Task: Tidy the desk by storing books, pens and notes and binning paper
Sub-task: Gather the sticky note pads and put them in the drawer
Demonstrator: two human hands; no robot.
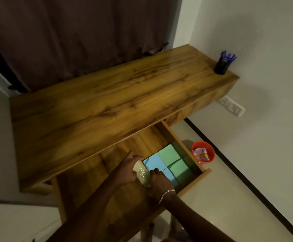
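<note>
Both hands set a cream note pad into the open drawer under the counter.

The left hand [127,169] and right hand [158,183] grip the cream pad [141,173] from either side, holding it against the blue pads [153,163]; green pads [174,160] fill the drawer's [180,142] front right corner. A black pen holder [221,67] with blue pens [227,56] stands at the counter's [107,102] far right corner. A red bin [203,151] holding crumpled paper [200,153] sits on the floor beside the drawer.

Dim, soft, wide-angle edge distortion
</note>
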